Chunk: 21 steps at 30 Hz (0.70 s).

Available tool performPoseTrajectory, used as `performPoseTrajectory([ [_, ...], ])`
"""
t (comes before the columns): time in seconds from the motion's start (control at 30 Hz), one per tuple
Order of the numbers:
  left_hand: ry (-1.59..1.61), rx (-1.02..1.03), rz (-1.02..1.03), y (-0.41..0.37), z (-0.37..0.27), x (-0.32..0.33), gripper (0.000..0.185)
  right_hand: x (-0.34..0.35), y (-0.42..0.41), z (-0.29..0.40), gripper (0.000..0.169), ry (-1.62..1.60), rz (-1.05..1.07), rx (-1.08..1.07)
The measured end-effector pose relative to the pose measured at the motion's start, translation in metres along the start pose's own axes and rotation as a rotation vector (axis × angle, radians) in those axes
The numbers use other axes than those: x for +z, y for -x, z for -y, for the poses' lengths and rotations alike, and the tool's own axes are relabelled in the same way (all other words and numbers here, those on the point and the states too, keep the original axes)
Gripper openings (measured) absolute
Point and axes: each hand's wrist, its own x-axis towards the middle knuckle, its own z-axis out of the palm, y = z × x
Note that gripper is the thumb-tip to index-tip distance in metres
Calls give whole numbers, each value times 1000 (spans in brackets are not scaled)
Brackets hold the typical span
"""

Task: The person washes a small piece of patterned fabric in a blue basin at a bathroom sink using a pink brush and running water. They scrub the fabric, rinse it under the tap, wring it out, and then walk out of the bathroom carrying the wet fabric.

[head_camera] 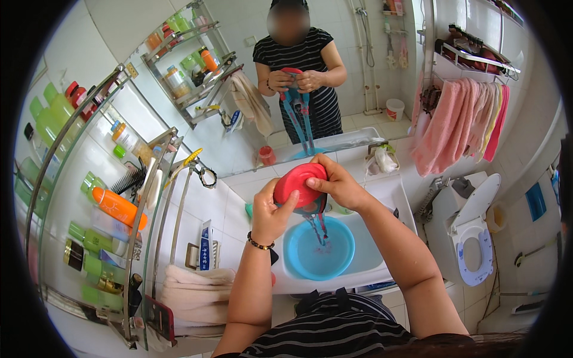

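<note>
Both hands hold a red rounded item [301, 184] with a smooth, dished face and a dark teal underside; its exact kind cannot be told. My left hand [271, 210] grips its left side, thumb on the red face. At its right edge, my right hand [342, 185] pinches it, with the thumb pressed on top. Teal and red straps [320, 226] hang from it towards a light-blue plastic basin [291, 264] below. Water [320, 259] partly fills the basin. It stands in a white washbasin [374, 241]. A large mirror [233, 40] reflects the hands and the item.
Glass shelves with metal rails and several bottles, including an orange one [118, 206], line the left wall. A beige towel [197, 291] and a phone [160, 317] are below. Pink towels [452, 121] hang right, above a toilet [474, 255]. A soap dish [383, 160] sits behind the washbasin.
</note>
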Motion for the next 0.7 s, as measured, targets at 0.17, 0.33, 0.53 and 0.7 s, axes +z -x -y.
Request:
performPoseTrajectory([
  [0.17,-15,15,-29,1,2,1,19,1,0,-6,20,-13,-32,-2],
  [0.33,84,73,-197,-7,11,13,20,16,-4,-11,28,92,-255,-31],
  [0.53,291,14,-455,-18,36,26,35,37,-18,-25,35,-120,-455,19],
  [0.7,262,38,-487,-22,34,28,37,38,-19,-16,32,-246,-426,42],
])
